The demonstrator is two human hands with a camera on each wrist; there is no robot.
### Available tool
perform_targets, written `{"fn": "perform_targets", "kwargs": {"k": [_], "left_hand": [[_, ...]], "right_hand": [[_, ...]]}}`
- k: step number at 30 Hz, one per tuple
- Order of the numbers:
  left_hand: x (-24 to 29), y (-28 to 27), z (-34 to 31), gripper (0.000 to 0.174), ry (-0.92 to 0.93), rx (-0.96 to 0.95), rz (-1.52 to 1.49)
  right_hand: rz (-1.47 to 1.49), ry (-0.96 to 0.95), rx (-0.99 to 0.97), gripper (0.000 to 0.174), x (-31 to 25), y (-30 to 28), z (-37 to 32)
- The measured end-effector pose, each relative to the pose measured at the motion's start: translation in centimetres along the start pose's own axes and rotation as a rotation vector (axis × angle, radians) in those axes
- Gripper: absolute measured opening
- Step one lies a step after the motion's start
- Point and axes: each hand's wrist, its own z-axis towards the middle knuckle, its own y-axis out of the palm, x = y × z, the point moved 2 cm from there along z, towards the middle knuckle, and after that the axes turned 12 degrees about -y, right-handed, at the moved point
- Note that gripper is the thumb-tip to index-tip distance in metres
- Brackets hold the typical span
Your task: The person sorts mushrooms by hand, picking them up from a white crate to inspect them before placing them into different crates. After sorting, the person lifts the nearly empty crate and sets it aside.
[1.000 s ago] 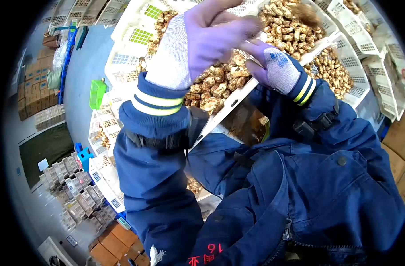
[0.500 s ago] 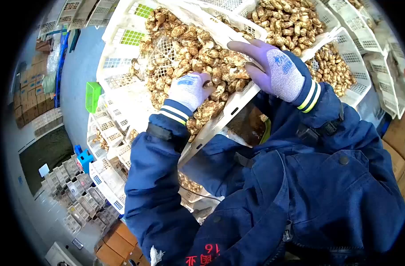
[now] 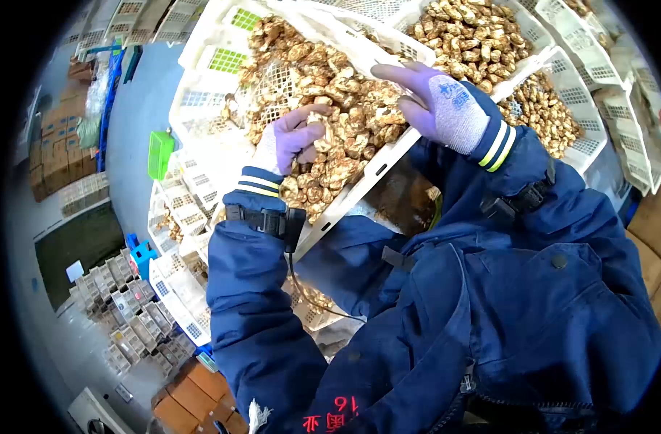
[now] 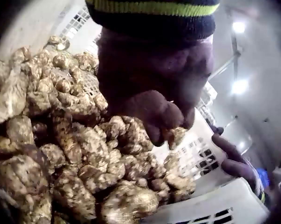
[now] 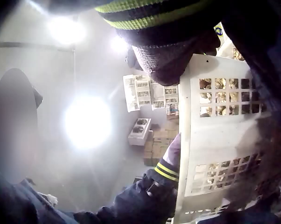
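Left wrist: left hand (image 4: 154, 79) pinches mushroom (image 4: 178, 136)

The crate (image 3: 377, 168) is tipped toward the person, and its near wall stands between their lap and the mushrooms (image 3: 345, 123). From above, the heap lies open: nothing hangs over it, so a hand can come straight down. The left hand (image 3: 290, 139) fills the near-left part, fingers curled into the mushrooms. The right hand (image 3: 440, 101) lies flat across the right rim. To the right, two full crates (image 3: 587, 148) press against it with no gap to pass. On the left, empty crates (image 3: 200, 94) crowd in close. Beyond them the floor (image 3: 131, 123) is open, apart from a green bin (image 3: 159, 153).
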Motion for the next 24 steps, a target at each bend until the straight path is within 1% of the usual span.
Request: {"fn": "perform_targets", "kwargs": {"k": [2,3,4,6,9,11,12,14,16,17,18,19,20,21,22,24], "left_hand": [[0.3,-0.3,-1.6,0.053,0.075,-0.003,-0.175],[0.4,-0.8,-1.9,0.059,0.119,-0.058,-0.161],[0.1,-0.8,-2.1,0.053,0.175,-0.03,-0.211],[-0.1,-1.1,-2.3,0.052,0.233,-0.064,-0.211],[0.2,-1.0,-3.7,0.05,0.238,0.037,-0.209],[0.4,-1.9,-5.3,0.053,0.193,0.125,-0.07],[0.6,-2.7,-6.4,0.054,0.169,0.166,0.0],[2.2,-5.0,-10.4,0.054,0.034,0.431,0.34],[1.6,-9.6,-14.5,0.054,-0.149,0.621,0.456],[-1.0,-14.8,-16.1,0.053,-0.133,0.761,0.596],[-0.9,-15.1,-16.9,0.051,-0.117,0.901,0.737],[-0.7,-15.5,-17.5,0.05,-0.194,1.014,0.875],[-0.8,-15.5,-17.1,0.051,-0.166,0.945,0.844],[1.9,-10.5,-15.5,0.051,-0.138,0.87,0.811],[3.3,-6.3,-13.3,0.051,-0.108,0.793,0.774],[2.6,-2.0,-7.1,0.05,-0.075,0.475,1.098]], "right_hand": [[0.01,-0.019,0.014,0.049,0.2,0.3,0.2],[0.014,-0.012,0.017,0.049,0.0,0.2,0.3],[0.016,-0.002,0.017,0.048,-0.1,0.1,0.2],[0.029,-0.025,0.015,0.049,-0.2,0.0,0.1],[0.033,-0.064,0.018,0.05,0.1,0.0,0.0],[0.004,-0.122,0.054,0.051,0.6,0.5,0.1],[0.006,-0.1,0.038,0.051,0.5,0.4,0.1],[0.013,-0.048,0.007,0.05,0.3,0.2,0.0],[0.036,-0.055,0.023,0.05,0.4,0.3,0.0],[-0.004,-0.064,0.026,0.05,0.5,0.4,0.1],[0.015,-0.067,0.042,0.049,0.5,0.4,0.2],[0.029,-0.07,0.054,0.049,0.4,0.6,0.3],[0.039,-0.067,0.07,0.049,0.5,0.7,0.4],[0.025,-0.079,0.064,0.049,0.5,0.6,0.3],[0.031,-0.078,0.054,0.049,0.5,0.6,0.3],[0.032,-0.076,0.037,0.05,0.4,0.4,0.4]]}}
